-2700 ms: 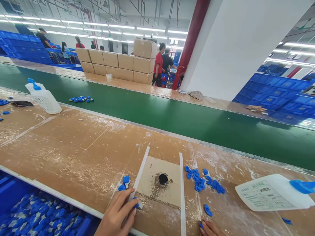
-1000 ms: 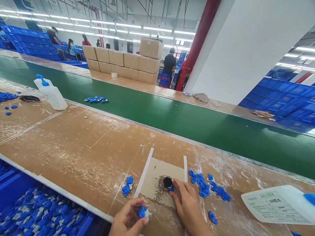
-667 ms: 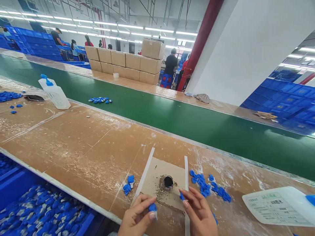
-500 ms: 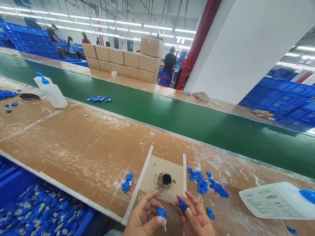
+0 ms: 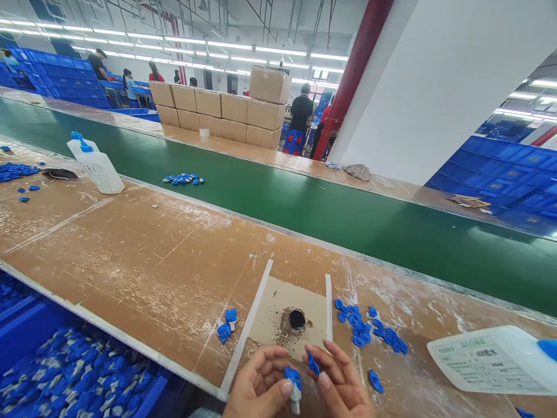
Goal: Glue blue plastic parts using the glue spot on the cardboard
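My left hand (image 5: 263,380) is closed on a small blue-and-white plastic part (image 5: 293,384), its pale end pointing down toward me. Between the thumb and fingers of my right hand (image 5: 339,377) is a small blue piece (image 5: 313,363), held close beside that part but apart from it. Just beyond both hands, a small round pot of dark liquid (image 5: 296,320) stands on a stained cardboard sheet (image 5: 278,293). Loose blue pieces (image 5: 361,334) lie to the right of the sheet. Left of it sit a few blue-and-white parts (image 5: 226,326).
A white bottle (image 5: 487,357) lies on its side at right; another bottle (image 5: 98,168) leans at far left. Across the table runs a green conveyor belt (image 5: 278,191) carrying a small pile of parts (image 5: 183,179). A blue bin (image 5: 159,386) full of parts is at lower left.
My right hand has brought the blue piece left, nearer the part in my left hand. The part in my left hand sits slightly lower and further right.
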`<state>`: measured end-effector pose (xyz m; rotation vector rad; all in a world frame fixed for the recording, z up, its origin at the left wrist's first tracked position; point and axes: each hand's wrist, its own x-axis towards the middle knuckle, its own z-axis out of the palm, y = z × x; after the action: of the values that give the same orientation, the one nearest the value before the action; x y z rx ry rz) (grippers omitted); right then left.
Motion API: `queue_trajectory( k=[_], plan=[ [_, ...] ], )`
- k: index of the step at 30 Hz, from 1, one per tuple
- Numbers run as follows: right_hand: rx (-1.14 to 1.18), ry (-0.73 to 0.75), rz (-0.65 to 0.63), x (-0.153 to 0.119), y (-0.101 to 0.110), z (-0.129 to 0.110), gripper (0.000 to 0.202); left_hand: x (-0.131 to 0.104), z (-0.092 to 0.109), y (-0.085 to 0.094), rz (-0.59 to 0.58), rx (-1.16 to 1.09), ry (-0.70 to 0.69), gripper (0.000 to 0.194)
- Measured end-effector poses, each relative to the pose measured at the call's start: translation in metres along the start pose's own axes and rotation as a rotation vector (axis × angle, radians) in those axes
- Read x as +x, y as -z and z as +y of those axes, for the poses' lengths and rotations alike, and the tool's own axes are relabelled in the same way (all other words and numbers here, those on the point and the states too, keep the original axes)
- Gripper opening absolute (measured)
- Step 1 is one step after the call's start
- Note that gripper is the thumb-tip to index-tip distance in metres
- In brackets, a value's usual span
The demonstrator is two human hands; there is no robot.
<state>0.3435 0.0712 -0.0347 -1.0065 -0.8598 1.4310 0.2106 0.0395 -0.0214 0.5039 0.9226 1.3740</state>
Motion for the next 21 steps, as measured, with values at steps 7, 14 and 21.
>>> queue_trajectory(
  k=[7, 14, 21],
  plan=[
    [-0.924, 0.593, -0.084, 0.044, 0.006, -0.003, 0.036, 0.003, -0.004, 0.004, 0.053, -0.008, 0.002, 0.039],
    [-1.085, 0.76, -0.163, 0.054, 0.005, 0.009, 0.034, 0.005, -0.004, 0.009, 0.101, 0.037, 0.008, 0.042],
    [-0.937, 0.585, -0.133, 0.046, -0.002, -0.002, 0.03, 0.01, -0.003, 0.011, 0.103, 0.043, 0.002, 0.044]
  ],
)
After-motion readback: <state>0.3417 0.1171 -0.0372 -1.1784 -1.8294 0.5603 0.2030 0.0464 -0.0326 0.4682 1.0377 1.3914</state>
